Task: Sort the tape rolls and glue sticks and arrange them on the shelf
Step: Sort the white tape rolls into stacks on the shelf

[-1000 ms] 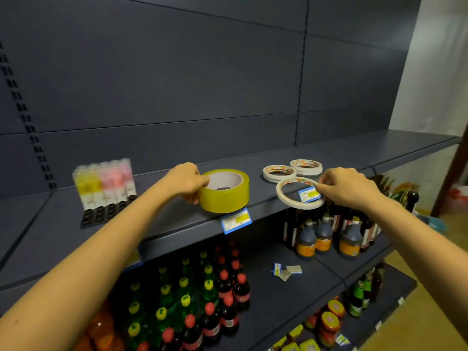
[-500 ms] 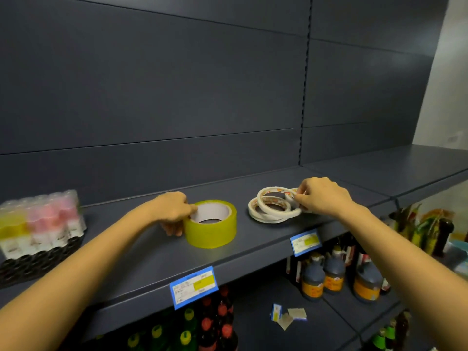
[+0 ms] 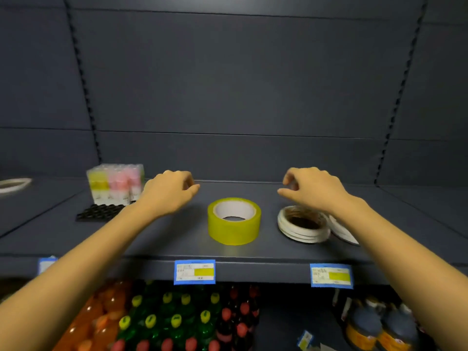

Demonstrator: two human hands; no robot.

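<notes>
- Both hands hold nothing, as far as I can see. The left hand (image 3: 172, 191) hangs over the shelf (image 3: 228, 252) with loosely curled fingers. The right hand (image 3: 314, 188) does the same, just above the white rolls.
- So what could go wrong, starting from the left?
- Far left, a white ring (image 3: 14, 184) lies well apart from the rest, in the neighbouring bay (too blurred for me to swear it's tape). I'd say it's easily forgotten in the sorting. Next, the glue sticks (image 3: 115, 182) stand upright at the back of a black tray (image 3: 101, 211). They're tall and narrow, so a careless forearm could topple them.
- And the yellow one?
- The yellow tape roll (image 3: 234, 221) lies flat between the two hands, so no worry there. The white tape stack (image 3: 302, 225) is thin rolls piled not quite square. Another white roll (image 3: 342, 230) leans at its right side, partly under the right wrist. A wrist drawn back might drag it toward the front edge.
- What about the shelf itself?
- Dark grey, smooth, and I see no lip at the front, so anything pushed forward would likely slide off. Two price labels (image 3: 194, 271) sit on its edge. The back panels (image 3: 228, 84) are dark, with slotted uprights.
- And below?
- Orange bottles (image 3: 101, 320), then green bottles (image 3: 164, 320), then red-capped bottles (image 3: 238, 317), then dark jugs (image 3: 385, 328). It looks like a dim shop aisle.
</notes>
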